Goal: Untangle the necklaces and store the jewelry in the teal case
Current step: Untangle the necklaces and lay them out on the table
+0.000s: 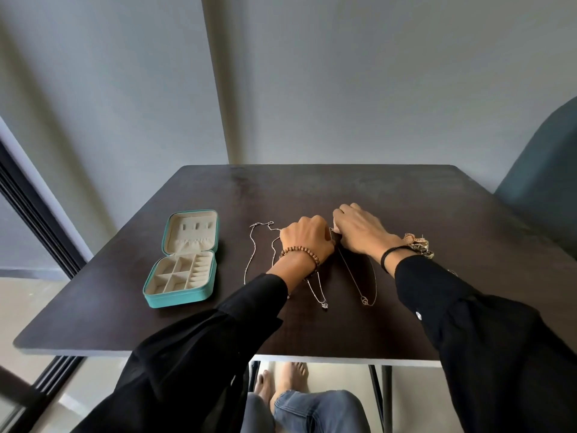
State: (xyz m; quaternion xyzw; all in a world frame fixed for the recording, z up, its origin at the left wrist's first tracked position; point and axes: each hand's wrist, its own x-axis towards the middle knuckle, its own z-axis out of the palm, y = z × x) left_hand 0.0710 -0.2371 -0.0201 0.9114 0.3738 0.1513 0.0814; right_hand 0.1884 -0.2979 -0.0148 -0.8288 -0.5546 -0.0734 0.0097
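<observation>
Left hand [307, 237] and right hand [359, 231] curl together mid-table, seemingly pinching the necklaces [321, 303] where the chains meet; the fingertips are hidden. Untangling is underway; next calls for teasing strands apart. The teal case [179, 296] lies open near the table's left edge

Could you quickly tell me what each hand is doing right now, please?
Left hand: closed, pinching the thin silver necklace chains.
Right hand: closed, pinching the same chains at their top.

We noted a teal case [182, 278] with cream lining, silver necklaces [259, 251], a dark brown table [343, 189], black sleeves [218, 339], and a brown beaded bracelet [301, 254].
</observation>
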